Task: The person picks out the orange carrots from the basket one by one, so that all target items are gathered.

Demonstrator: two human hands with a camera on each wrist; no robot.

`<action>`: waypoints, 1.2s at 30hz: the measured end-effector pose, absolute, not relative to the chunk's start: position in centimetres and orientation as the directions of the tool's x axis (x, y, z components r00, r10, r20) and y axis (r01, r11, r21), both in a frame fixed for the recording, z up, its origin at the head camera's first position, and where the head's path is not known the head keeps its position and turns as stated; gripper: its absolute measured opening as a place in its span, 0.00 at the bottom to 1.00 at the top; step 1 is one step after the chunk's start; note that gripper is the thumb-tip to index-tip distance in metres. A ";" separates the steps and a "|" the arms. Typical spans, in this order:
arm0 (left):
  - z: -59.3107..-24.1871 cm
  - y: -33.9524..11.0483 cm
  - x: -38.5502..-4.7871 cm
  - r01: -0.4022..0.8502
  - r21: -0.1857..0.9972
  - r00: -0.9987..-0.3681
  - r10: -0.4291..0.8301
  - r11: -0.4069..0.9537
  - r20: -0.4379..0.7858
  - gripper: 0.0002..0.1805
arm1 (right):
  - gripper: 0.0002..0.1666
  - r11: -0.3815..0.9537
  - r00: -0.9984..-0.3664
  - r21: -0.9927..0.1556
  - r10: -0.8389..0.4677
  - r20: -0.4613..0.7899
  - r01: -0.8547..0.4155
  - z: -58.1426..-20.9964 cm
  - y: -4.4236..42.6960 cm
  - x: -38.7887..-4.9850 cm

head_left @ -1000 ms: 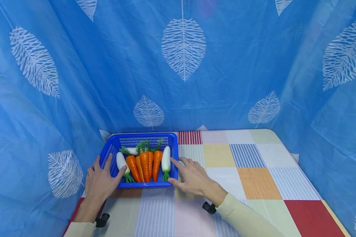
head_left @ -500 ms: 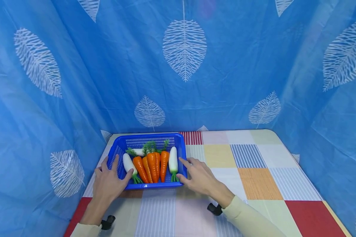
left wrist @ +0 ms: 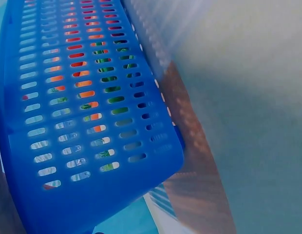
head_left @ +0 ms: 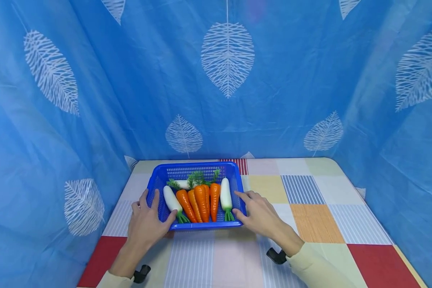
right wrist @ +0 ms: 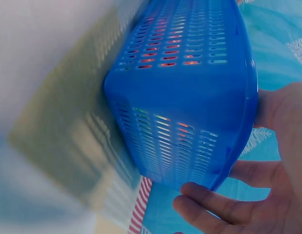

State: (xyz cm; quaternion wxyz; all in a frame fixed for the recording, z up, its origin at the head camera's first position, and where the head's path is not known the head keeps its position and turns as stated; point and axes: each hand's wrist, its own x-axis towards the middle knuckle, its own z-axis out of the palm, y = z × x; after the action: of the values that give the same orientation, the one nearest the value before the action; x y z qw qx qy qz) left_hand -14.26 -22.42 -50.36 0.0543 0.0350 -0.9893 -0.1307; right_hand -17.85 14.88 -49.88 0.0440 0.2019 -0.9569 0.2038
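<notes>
A blue plastic basket [head_left: 207,226] with slotted walls stands left of the table's middle. Inside lie several orange carrots [head_left: 201,200] with leafy green tops [head_left: 196,178]. White radishes lie on the left [head_left: 171,197] and right [head_left: 225,194] of the carrots, and another [head_left: 182,184] lies behind them, partly covered. My left hand [head_left: 147,224] grips the basket's front left corner, thumb at the front rim. At the front right corner, my right hand [head_left: 261,214] holds the rim. In the right wrist view, its fingers [right wrist: 214,204] touch the basket's wall [right wrist: 180,92].
A patchwork-patterned cloth [head_left: 311,222] covers the table. Blue curtains with white leaf prints [head_left: 281,80] hang behind and on both sides. The basket's back rim is close to the table's far edge. A black wrist mount [head_left: 276,256] sits under the right wrist.
The basket and its vegetables have moved to the right, carried along by both hands. The grip at both front corners looks the same.
</notes>
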 end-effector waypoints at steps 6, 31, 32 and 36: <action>-50.5 -20.6 -14.2 -0.005 0.277 -0.990 -0.044 0.961 0.134 0.59 | 0.36 0.864 -0.937 -0.363 -0.314 0.151 -0.348 -49.5 16.8 -17.5; -51.6 -14.2 -12.8 0.075 0.288 -0.969 0.001 0.955 0.249 0.58 | 0.20 0.902 -0.964 -0.341 -0.235 0.124 -0.264 -48.5 23.0 -16.2; -51.7 -14.1 -12.7 0.073 0.292 -0.969 -0.001 0.954 0.247 0.58 | 0.20 0.902 -0.963 -0.339 -0.239 0.120 -0.266 -48.4 23.1 -16.3; -51.7 -14.4 -12.8 0.062 0.321 -0.977 -0.007 0.945 0.211 0.59 | 0.21 0.896 -0.956 -0.334 -0.273 0.106 -0.293 -48.1 23.5 -16.6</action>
State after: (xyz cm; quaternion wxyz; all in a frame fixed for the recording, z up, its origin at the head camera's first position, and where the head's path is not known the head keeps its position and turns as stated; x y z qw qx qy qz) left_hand -12.75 -14.37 -51.68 0.1055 -0.0140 -0.9805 -0.1652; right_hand -16.58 23.46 -48.09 0.0284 0.1454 -0.9732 0.1760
